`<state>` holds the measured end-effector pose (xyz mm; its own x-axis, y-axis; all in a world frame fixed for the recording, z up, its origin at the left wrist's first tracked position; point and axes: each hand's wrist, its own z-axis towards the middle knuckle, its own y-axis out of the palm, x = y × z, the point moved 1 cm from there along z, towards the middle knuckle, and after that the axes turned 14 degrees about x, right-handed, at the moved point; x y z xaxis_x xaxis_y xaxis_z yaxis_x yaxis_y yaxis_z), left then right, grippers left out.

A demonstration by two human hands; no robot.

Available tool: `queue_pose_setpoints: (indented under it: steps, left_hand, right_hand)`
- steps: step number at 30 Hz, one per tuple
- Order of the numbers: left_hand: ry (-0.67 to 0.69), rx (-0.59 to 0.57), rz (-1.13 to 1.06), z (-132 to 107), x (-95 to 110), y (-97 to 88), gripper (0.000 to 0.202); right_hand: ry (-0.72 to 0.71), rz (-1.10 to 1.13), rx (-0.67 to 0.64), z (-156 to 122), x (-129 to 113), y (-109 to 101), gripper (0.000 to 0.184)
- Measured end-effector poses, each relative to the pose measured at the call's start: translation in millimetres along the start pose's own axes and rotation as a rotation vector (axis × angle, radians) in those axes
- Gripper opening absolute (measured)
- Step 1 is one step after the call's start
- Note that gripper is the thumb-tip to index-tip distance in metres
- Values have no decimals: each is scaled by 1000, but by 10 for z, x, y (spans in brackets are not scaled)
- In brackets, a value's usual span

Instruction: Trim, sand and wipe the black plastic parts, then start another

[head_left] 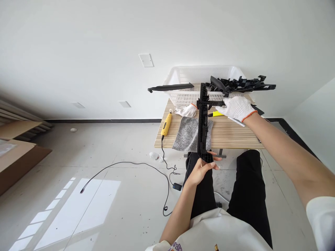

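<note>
My bare left hand (200, 171) is closed around the lower end of a long black plastic part (203, 125), which stands out over the table's front edge. Ribs and clips run along this part, and a short crosspiece juts to the right near its top. At the crosspiece's end, my right hand (237, 107), in a white knit glove with an orange cuff, has its fingers curled against it. Just below those fingers lies a yellow tool with a black tip (216, 114), partly hidden by the glove. A grey cloth (187, 134) lies beneath the black part.
Behind stands a white plastic basket (183, 97) with black plastic pieces (243, 84) heaped at its right; one long black strip (171, 87) rests across its left rim. A yellow corded rotary tool (166, 124) and a white glove (186, 111) lie on the table. Cables (146, 163) trail over the floor.
</note>
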<state>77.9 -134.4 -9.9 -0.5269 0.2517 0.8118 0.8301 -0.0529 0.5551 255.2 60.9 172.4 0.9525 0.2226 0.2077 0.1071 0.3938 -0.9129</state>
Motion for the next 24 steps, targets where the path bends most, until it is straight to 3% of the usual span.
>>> queue_pose_setpoints:
  steps: [8,24]
  left_hand:
    - [-7,31,-14,-6,-2,14,53]
    - [-4,16,-10,0,-4,8,53]
  right_hand:
    - [1,29,13,33,55,74,57]
    - [-1,22,13,22,66,70,58]
